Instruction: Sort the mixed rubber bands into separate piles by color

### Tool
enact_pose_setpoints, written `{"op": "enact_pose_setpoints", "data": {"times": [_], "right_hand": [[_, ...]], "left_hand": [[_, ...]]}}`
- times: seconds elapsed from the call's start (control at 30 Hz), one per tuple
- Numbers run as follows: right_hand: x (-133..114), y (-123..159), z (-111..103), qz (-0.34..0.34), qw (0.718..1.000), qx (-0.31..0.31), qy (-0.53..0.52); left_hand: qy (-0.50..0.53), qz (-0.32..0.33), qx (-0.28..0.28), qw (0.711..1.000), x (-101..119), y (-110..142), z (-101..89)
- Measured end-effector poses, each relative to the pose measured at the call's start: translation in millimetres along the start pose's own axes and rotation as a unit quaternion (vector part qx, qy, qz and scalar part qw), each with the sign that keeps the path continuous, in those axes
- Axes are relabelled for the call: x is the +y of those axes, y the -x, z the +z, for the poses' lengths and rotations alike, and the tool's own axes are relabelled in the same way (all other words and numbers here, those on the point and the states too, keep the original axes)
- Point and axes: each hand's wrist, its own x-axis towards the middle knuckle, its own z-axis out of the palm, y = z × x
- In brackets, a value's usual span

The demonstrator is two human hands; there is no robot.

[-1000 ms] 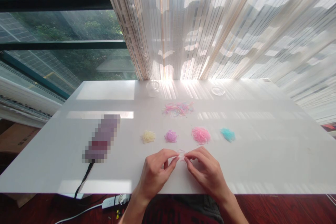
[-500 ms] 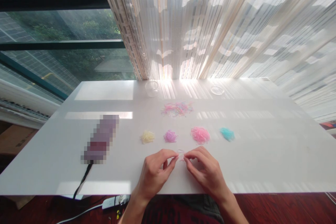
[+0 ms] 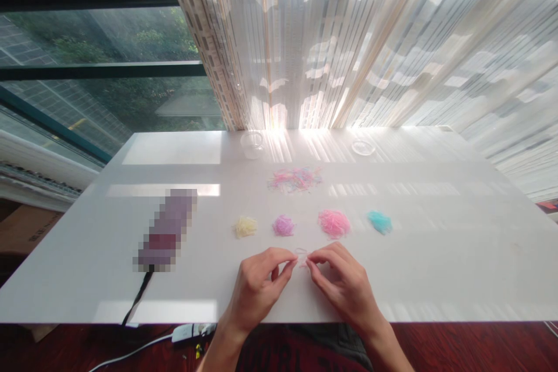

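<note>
Close together near the table's front edge, my left hand [image 3: 265,280] and my right hand [image 3: 342,279] each pinch thumb against forefinger. Between the fingertips shows a thin, pale rubber band [image 3: 300,250], looped and partly hidden. A few pinkish strands lie just under the fingertips. Beyond my hands, small heaps stand in a row: a yellow heap [image 3: 244,226], a purple heap [image 3: 283,225], a pink heap [image 3: 333,224] and a turquoise heap [image 3: 380,222] of what look like tiny rubber bands. Farther back is a loose mixed-colour heap [image 3: 294,179].
A clear round container [image 3: 252,145] and a clear lid [image 3: 363,147] sit at the table's back edge, by the curtain [image 3: 300,40]. On the left lies a blurred-out purple object [image 3: 168,232] with a black strap [image 3: 140,297]. A white power strip [image 3: 187,333] is below the table.
My hands stay pinched in nearly the same place; the right one has shifted very slightly to the right. The view has tilted a little. The heaps look unchanged.
</note>
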Motion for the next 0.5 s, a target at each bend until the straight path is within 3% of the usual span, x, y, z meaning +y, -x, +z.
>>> {"op": "enact_pose_setpoints", "data": {"times": [0.5], "right_hand": [[-0.6, 0.2, -0.1, 0.003, 1.0, 0.018, 0.011]], "left_hand": [[0.002, -0.016, -0.001, 1.0, -1.8, 1.4, 0.9]]}}
